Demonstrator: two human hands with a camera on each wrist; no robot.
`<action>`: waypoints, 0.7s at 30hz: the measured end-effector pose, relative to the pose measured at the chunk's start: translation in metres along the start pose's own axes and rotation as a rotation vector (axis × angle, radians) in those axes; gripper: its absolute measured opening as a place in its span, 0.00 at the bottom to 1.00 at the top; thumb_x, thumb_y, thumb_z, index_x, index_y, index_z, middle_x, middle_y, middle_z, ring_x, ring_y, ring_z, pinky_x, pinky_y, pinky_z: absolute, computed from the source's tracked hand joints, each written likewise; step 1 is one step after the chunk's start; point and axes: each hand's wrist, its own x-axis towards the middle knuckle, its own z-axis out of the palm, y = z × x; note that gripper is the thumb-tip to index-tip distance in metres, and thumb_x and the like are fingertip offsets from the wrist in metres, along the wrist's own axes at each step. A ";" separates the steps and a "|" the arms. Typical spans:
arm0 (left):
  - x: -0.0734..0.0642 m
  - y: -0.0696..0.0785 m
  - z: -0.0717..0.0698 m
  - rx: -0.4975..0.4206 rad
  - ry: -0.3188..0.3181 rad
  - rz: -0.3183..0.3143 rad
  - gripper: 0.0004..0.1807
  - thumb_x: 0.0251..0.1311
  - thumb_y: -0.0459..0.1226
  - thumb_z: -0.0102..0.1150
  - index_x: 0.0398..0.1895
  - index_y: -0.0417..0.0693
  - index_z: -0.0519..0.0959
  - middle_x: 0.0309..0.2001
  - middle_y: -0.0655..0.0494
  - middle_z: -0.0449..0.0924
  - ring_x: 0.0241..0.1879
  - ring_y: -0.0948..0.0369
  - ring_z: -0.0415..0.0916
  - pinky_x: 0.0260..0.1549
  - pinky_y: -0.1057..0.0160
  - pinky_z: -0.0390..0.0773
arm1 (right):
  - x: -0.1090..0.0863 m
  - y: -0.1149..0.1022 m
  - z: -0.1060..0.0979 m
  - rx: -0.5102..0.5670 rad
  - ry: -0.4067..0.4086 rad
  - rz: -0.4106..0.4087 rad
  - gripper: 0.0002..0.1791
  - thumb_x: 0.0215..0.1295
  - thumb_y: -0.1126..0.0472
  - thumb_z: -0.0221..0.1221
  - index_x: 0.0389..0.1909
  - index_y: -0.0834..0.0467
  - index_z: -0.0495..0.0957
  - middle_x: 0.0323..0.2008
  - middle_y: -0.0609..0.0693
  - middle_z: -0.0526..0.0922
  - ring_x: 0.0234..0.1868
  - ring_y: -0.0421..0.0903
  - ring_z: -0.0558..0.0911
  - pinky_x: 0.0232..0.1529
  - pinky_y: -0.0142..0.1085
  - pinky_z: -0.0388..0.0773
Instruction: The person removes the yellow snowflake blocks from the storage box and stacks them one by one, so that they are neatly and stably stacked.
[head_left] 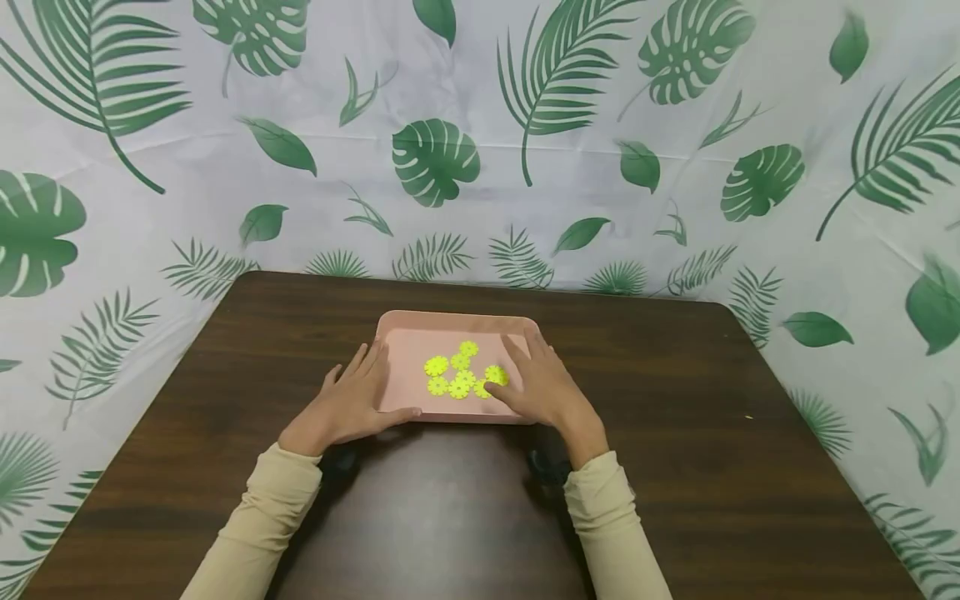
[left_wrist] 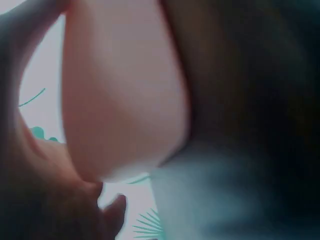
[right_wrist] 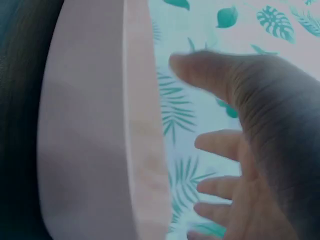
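Note:
A shallow pink tray sits on the dark wooden table, holding several flat yellow flower-shaped pieces. My left hand lies along the tray's left side with fingers straight and thumb stretched toward the front rim. In the left wrist view the tray's pink wall fills the middle, close by that hand. At the right end, my right hand has its fingers spread, overlapping the rim in the head view. From the right wrist, its thumb and fingers appear extended beside the pink wall.
The brown table extends around the tray on all sides. A small yellowish speck lies on its right part. Behind and at both sides hangs a white cloth printed with green leaves.

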 end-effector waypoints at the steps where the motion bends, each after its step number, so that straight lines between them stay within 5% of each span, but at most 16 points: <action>1: -0.001 -0.003 0.003 -0.009 0.004 0.013 0.64 0.62 0.72 0.53 0.83 0.34 0.43 0.83 0.39 0.38 0.81 0.41 0.38 0.68 0.25 0.47 | 0.001 0.002 0.002 0.008 0.000 -0.013 0.46 0.72 0.41 0.59 0.81 0.61 0.55 0.81 0.66 0.46 0.81 0.64 0.50 0.75 0.62 0.54; 4: -0.003 -0.010 0.010 -0.049 0.024 0.041 0.63 0.64 0.72 0.51 0.82 0.34 0.43 0.83 0.41 0.38 0.82 0.46 0.39 0.69 0.28 0.50 | 0.007 0.005 0.009 0.032 0.013 -0.060 0.39 0.73 0.50 0.61 0.77 0.66 0.63 0.77 0.69 0.58 0.76 0.65 0.62 0.69 0.59 0.67; 12: -0.009 -0.023 0.018 -0.140 0.041 0.055 0.61 0.66 0.69 0.53 0.82 0.34 0.42 0.84 0.42 0.32 0.82 0.48 0.39 0.70 0.32 0.53 | 0.027 -0.014 0.041 0.149 0.025 -0.154 0.23 0.67 0.61 0.69 0.60 0.68 0.81 0.53 0.62 0.83 0.54 0.58 0.83 0.58 0.51 0.79; 21: -0.003 -0.025 0.023 -0.243 0.058 0.045 0.63 0.65 0.69 0.55 0.84 0.40 0.36 0.83 0.45 0.24 0.82 0.48 0.34 0.71 0.31 0.50 | 0.042 -0.027 0.054 0.114 0.030 -0.109 0.23 0.58 0.58 0.77 0.52 0.62 0.86 0.42 0.53 0.81 0.39 0.48 0.77 0.45 0.42 0.77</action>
